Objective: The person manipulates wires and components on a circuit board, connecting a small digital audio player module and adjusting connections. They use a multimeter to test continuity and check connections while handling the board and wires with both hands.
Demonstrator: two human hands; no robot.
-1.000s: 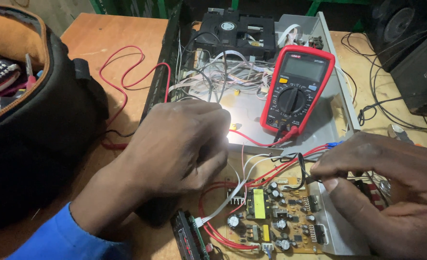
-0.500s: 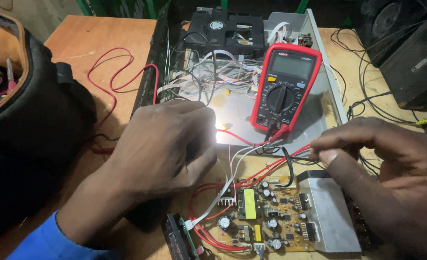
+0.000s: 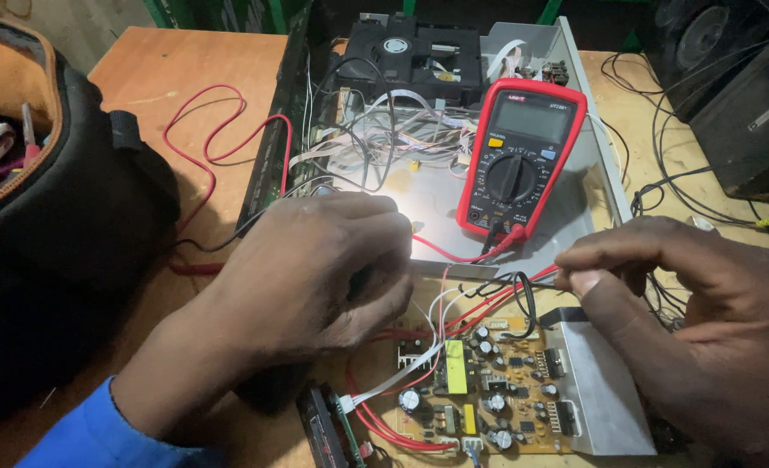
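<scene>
Red wires pinched in right hand; left hand grip hidden.

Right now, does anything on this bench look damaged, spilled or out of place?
Nothing spilled or broken. The circuit board lies loose outside the open metal case, and the red meter rests tilted inside that case.
</scene>
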